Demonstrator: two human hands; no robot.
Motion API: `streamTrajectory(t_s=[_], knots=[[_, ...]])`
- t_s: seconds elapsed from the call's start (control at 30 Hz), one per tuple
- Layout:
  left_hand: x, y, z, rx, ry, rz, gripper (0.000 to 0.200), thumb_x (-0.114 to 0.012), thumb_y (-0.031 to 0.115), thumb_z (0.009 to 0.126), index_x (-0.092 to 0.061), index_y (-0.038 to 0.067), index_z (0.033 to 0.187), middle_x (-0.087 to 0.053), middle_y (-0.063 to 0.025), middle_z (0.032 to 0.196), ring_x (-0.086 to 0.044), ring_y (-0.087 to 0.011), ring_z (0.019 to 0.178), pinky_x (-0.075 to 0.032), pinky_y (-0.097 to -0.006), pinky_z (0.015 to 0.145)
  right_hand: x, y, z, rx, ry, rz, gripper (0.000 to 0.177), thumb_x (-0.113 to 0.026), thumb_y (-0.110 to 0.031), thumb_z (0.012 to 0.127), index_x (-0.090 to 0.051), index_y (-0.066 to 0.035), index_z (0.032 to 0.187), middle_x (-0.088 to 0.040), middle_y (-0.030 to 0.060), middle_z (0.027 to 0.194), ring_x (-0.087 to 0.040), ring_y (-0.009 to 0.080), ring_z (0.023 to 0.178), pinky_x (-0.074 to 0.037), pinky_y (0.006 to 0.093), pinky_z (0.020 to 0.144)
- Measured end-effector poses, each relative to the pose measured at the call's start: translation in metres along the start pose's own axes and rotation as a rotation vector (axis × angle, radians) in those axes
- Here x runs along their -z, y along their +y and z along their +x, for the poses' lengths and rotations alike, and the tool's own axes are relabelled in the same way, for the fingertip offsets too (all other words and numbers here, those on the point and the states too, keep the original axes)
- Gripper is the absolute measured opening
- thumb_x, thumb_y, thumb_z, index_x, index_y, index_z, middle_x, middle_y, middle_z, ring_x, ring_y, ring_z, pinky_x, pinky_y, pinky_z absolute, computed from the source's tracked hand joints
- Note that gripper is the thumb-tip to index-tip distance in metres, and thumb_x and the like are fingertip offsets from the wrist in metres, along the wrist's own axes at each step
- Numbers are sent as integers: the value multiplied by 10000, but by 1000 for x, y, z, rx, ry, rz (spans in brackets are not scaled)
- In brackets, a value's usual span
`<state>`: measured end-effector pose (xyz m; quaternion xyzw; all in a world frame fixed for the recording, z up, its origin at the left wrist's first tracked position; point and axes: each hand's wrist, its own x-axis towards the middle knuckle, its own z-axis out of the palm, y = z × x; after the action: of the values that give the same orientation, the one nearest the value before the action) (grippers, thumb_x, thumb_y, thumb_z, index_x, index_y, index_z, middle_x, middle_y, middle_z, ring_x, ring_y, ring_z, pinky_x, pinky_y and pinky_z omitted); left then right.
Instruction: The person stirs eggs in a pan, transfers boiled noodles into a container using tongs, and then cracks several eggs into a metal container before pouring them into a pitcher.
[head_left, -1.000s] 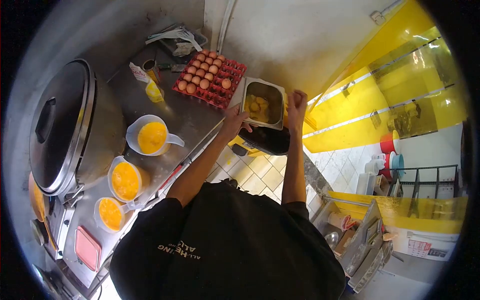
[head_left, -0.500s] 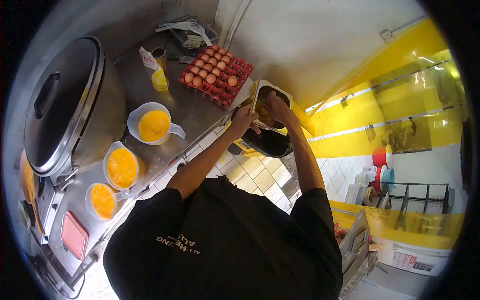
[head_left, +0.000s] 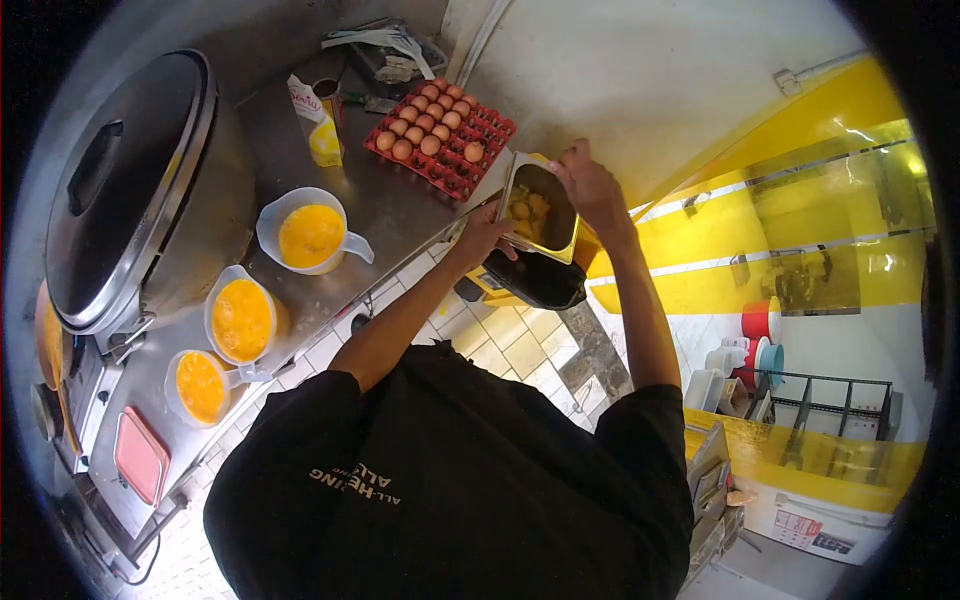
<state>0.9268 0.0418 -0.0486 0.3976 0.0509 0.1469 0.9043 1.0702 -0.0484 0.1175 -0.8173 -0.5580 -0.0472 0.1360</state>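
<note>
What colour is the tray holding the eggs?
Red; the moulded egg tray shows best in the head view.

The bench [head_left: 385, 212] has one bare stretch, between the red egg tray [head_left: 440, 135] and the nearest jug [head_left: 310, 235]; a hand could pass there toward the wall. The big lidded pot [head_left: 130, 190] fills the left end, and three jugs stand in a row just beside it, leaving only a thin gap. A carton [head_left: 318, 128] stands between pot and tray. At the bench's right edge the steel pan [head_left: 540, 205], held by the left hand [head_left: 482, 235] with the right hand [head_left: 592, 185] at its far rim, covers a black bin [head_left: 535, 282] below.
</note>
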Motion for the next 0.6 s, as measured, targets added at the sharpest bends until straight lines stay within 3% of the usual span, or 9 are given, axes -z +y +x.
streamTrajectory(t_s=[0.07,0.2,0.27,0.33,0.4,0.43,0.5,0.53,0.6], knots=[[5,-1,0,-13,-14,-12,339,-517,47,917,-482,-20,1248,-673,-160,1043,-707,-221,701,-572,-268,461,20,-9,-3,-112,24,250,248,-570,-247,974,-475,-33,1056,-627,208,1002,-638,405,922,-502,438,768],[10,8,-3,-10,-18,-37,349,-527,55,927,-475,-14,1265,-676,-145,1032,-707,-218,708,-568,-268,464,-16,26,-19,3,148,445,263,-606,-228,962,-504,-42,1117,-630,156,1021,-670,315,871,-517,376,714],[17,15,-6,-2,5,-20,343,-529,48,925,-485,-11,1260,-678,-136,1020,-702,-208,708,-569,-270,465,-46,49,-36,-110,293,685,352,-640,-231,945,-497,-56,1216,-640,113,1055,-661,220,890,-522,313,726],[26,18,-11,3,36,-5,338,-530,42,922,-495,-8,1255,-679,-126,1008,-697,-197,707,-570,-272,466,-78,69,-65,-446,364,841,449,-683,-238,921,-489,5,1246,-593,104,1115,-599,192,990,-500,310,851],[37,20,-16,-63,64,31,322,-535,29,917,-509,-3,1236,-681,-109,988,-689,-186,705,-573,-281,462,-124,76,-87,-622,316,905,451,-640,-273,949,-494,6,1271,-585,114,1103,-599,182,972,-492,296,859],[40,25,-19,-65,75,37,322,-535,29,917,-509,-3,1236,-681,-109,988,-689,-186,705,-573,-281,462,-180,127,-116,-618,308,916,451,-640,-273,949,-494,6,1271,-585,114,1103,-599,182,972,-492,296,859],[43,37,-30,-17,106,26,285,-534,44,938,-511,-14,1217,-667,-115,991,-671,-185,645,-571,-273,440,-314,193,-133,-470,371,56,427,-566,-295,987,-497,14,1274,-606,113,1039,-606,159,911,-502,293,834],[48,41,-34,-23,115,39,285,-534,44,938,-511,-14,1217,-667,-115,991,-671,-185,645,-571,-273,440,-264,179,-146,-463,375,71,427,-566,-295,987,-497,14,1274,-606,113,1039,-606,159,911,-502,293,834],[58,48,-49,2,151,24,263,-544,55,945,-512,-8,1198,-664,-122,1012,-683,-189,687,-573,-283,435,-203,103,-67,-698,341,674,387,-542,-266,999,-479,-42,1308,-654,165,1064,-672,213,954,-542,305,712]])
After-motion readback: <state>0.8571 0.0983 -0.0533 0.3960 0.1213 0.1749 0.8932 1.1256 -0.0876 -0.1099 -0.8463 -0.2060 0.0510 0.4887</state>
